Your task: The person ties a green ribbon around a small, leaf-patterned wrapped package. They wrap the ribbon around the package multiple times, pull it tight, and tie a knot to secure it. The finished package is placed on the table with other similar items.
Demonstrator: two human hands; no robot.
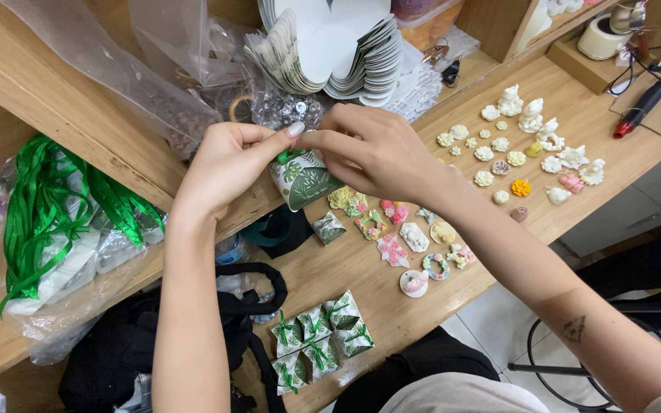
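Leaf-print favour box is gripped by both hands, left hand and right hand, at its green ribbon; tying seems in hand, and the knot needs tightening next.

You worked over a light wooden tabletop. On it lay rows of small white and cream moulded figurines, a cluster of painted pastel ornaments, four finished leaf-printed paper boxes tied with green ribbon, a black fabric bag, a fanned stack of flat white card blanks and a clear plastic bag of green ribbon.
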